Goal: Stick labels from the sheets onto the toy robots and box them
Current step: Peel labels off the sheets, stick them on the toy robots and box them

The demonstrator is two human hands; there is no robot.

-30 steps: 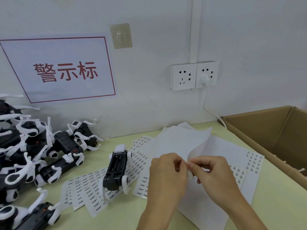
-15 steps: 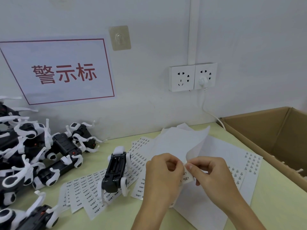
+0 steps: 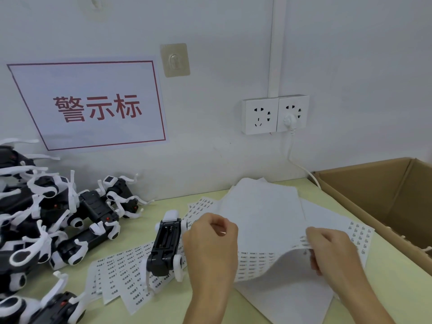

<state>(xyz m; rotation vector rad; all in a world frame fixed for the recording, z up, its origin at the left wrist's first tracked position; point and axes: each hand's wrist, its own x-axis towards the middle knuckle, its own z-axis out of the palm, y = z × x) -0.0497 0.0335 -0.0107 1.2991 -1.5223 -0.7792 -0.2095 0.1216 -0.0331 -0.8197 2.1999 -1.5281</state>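
1. While both hands sit low in the view, the right hand pinches the edge of a label sheet, its fingers curled round the paper's lifted corner.
2. Left hand: fingers curled, back toward the camera; whether it grips the same sheet cannot be told.
3. Toy robot: black and white, just left of the left hand, lying on more label sheets spread over the table.
4. Blank white backing paper: beyond both hands.
5. Heap of toy robots: far left of the left hand.
6. Cardboard box: open, beyond and right of the right hand.
7. Wall sockets and red-lettered sign: farthest.
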